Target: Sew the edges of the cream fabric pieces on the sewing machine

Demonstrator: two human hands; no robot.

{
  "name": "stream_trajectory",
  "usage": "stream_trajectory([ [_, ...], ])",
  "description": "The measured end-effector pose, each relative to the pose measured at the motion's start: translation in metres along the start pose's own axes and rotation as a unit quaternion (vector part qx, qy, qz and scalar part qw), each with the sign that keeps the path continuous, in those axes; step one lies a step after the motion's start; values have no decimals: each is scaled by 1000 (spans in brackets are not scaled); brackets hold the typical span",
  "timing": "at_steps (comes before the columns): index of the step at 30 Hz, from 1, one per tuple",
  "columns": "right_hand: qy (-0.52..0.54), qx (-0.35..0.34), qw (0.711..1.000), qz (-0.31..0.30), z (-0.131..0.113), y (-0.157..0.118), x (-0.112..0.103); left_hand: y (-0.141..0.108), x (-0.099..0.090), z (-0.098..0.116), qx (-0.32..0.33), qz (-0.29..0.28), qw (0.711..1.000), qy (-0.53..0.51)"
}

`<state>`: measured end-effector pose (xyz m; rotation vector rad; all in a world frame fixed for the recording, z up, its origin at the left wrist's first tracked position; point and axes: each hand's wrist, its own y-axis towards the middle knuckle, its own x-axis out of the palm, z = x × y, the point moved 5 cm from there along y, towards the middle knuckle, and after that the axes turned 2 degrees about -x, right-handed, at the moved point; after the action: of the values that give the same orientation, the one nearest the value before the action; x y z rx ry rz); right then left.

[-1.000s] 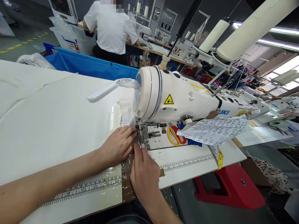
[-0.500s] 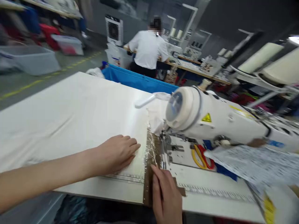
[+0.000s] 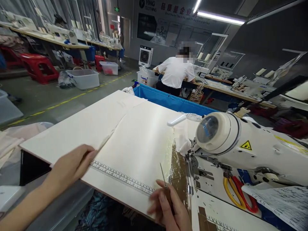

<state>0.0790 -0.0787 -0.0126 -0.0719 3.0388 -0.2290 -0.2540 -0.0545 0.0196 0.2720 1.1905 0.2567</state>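
My left hand [image 3: 72, 163] is closed at the front of the white worktable [image 3: 141, 138], pinching the edge of a thin white fabric [image 3: 109, 136] that lies across the tabletop. The fabric is hard to tell from the white surface. In my right hand [image 3: 169, 205] is an awl [image 3: 163, 173], its thin metal point upward and its brown handle between my fingers. Some of those fingers are blurred. This hand is over the table's front edge, left of the sewing machine [image 3: 221, 138]. A pale cloth piece [image 3: 181, 138] lies beside the machine's needle area.
Yellow-and-red-handled scissors [image 3: 234, 192] lie right of the needle plate, near a printed sheet [image 3: 284, 202]. A printed ruler [image 3: 120, 175] runs along the front edge. Behind the table is a blue bin [image 3: 168, 98]. A person in a white shirt [image 3: 174, 72] sits beyond.
My left hand has moved left with the fabric's edge, baring the ruler on the table. My right hand has lifted, its awl now pointing upward. The view has tilted up.
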Motion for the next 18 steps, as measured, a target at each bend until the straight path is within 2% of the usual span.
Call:
stream_trajectory([
  [2,74,12,995,-67,-6,10,17,-9,13,34,37,-12,997,-70],
  [5,110,23,985,-127,-15,27,38,-21,34,87,166,-38,977,-128],
  [6,111,24,985,-132,-18,33,42,-22,39,98,201,-39,970,-133],
  [8,109,18,986,-123,-21,43,46,-14,43,105,222,-37,966,-125],
  [11,109,2,989,-97,-23,51,43,18,33,81,156,-30,983,-95],
  [15,134,-7,989,-69,-22,51,32,73,-3,28,23,-7,1000,-15],
  [18,144,-7,987,-65,-21,52,30,100,-25,8,-15,-21,999,29],
])
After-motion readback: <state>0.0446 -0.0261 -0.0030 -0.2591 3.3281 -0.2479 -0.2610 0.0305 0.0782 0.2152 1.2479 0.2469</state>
